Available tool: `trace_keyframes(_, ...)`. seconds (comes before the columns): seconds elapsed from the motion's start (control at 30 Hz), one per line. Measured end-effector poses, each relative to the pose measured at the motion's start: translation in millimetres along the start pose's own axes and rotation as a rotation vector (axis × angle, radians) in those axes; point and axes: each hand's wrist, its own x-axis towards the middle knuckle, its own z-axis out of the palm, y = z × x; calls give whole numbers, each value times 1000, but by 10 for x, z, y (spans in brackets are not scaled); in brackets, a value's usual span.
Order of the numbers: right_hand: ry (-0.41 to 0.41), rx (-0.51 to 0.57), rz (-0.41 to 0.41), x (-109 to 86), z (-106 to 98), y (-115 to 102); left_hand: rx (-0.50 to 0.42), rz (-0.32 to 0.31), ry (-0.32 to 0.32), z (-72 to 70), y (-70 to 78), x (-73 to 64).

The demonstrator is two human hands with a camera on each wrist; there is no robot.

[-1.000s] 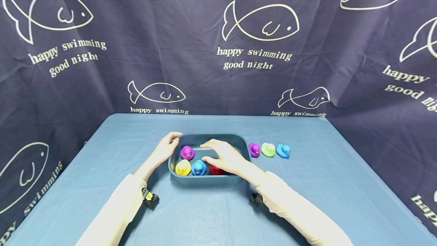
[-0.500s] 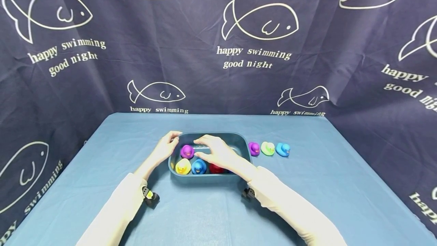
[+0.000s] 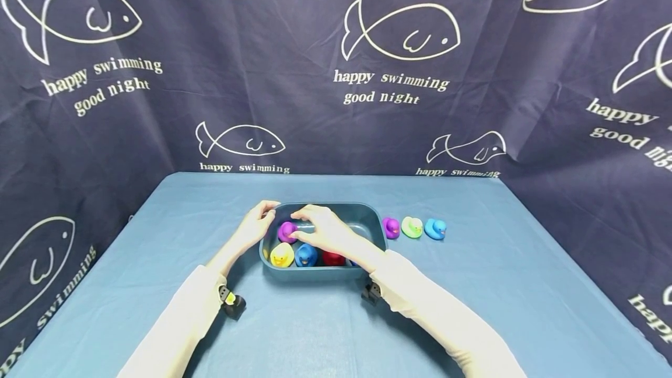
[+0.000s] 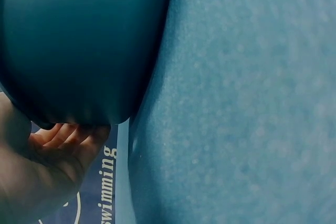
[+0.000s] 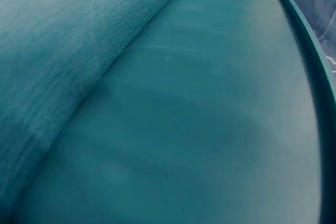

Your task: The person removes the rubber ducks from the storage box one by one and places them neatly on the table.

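Note:
A dark teal plastic bin (image 3: 320, 275) stands mid-table with several rubber ducks inside. My left hand (image 3: 256, 223) holds its back left corner; in the left wrist view the fingers (image 4: 79, 140) curl against the bin's end. Inside the bin, my right hand (image 3: 328, 232) reaches over to the purple duck (image 3: 286, 231), thumb and forefinger spread apart beside it. Whether the thumb touches that duck I cannot tell. Along the bin's front lie a yellow duck (image 3: 282, 256), a blue duck (image 3: 305, 255) and a red duck (image 3: 333, 259), partly under my right hand. The right wrist view shows only the bin's outer wall (image 5: 199, 103).
Right of the bin, on the blue table cover (image 3: 294, 331), sit another purple duck (image 3: 391, 227), a light green duck (image 3: 412, 227) and another blue duck (image 3: 435, 228). A dark curtain (image 3: 304, 86) with fish prints rises behind the table.
My right hand has moved left inside the bin, from above the red duck to beside the purple one. My left hand has stayed on the bin's corner.

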Motion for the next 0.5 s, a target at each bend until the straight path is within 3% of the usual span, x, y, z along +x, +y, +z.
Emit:
trace_keyframes(0.2,-65,-8,29,66,52,-14,8,-3,2,-6,-7,3)
trace_keyframes(0.5,-114,-14,5,95,96,-10,8,4,-3,-2,-17,9)
